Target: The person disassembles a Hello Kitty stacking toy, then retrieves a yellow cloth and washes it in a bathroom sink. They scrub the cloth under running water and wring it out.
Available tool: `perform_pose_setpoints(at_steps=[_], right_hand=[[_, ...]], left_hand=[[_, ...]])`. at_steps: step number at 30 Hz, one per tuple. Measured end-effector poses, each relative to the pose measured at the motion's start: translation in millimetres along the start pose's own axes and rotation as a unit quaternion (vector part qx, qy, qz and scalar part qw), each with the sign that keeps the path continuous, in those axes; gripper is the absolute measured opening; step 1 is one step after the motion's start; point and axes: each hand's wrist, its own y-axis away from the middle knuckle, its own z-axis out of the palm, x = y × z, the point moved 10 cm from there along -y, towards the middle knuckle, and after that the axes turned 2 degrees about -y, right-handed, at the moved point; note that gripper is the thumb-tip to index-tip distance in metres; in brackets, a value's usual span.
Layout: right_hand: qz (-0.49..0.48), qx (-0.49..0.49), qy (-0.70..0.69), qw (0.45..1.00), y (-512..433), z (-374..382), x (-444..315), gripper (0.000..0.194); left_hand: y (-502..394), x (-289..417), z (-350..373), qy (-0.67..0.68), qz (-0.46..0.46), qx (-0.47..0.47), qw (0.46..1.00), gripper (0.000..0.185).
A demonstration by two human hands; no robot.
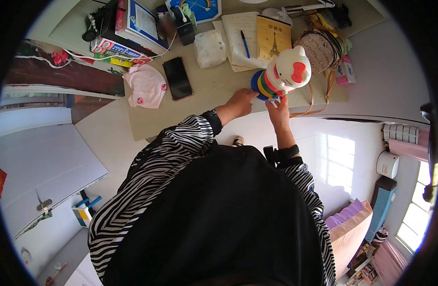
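A cat-shaped stacking toy stands near the front edge of the desk. It has a white head with a red bow above coloured rings in red, green, yellow and blue. My left hand has its fingertips against the left side of the blue base. From the front right, my right hand grips the lower rings with thumb and fingers. Behind the toy lie a tan notebook with a tower printed on it and open paper sheets. A blue pen rests across the sheets.
Left on the desk are a smartphone, a folded diaper, a pink cloth item and stacked books and boxes with a white cable. On the right, a round patterned bag trails its strap over the edge, beside a pink pack.
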Motion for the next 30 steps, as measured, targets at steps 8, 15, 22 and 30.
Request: perform_pose_setpoints(at_steps=[8, 15, 22, 30], right_hand=[[0.003, 0.021, 0.001, 1.000, -13.7, -30.9, -7.3, 0.066], [0.028, 0.053, -0.022, 0.998, -10.8, -38.9, -27.0, 0.060], [0.027, 0.073, 0.007, 0.997, -4.2, -35.1, -41.7, 0.034], [0.032, 0.063, 0.009, 0.997, -7.2, -37.2, -15.1, 0.030]], left_hand=[[-5.6, 4.2, 8.6, 0.043, 0.023, -0.012, 0.999, 0.045], [-13.6, 5.7, -10.4, 0.008, 0.045, -0.012, 0.999, 0.042], [-3.1, 4.0, -1.9, -0.182, 0.104, -0.045, 0.977, 0.049], [5.0, 1.9, 0.0, -0.281, 0.146, -0.037, 0.948, 0.050]])
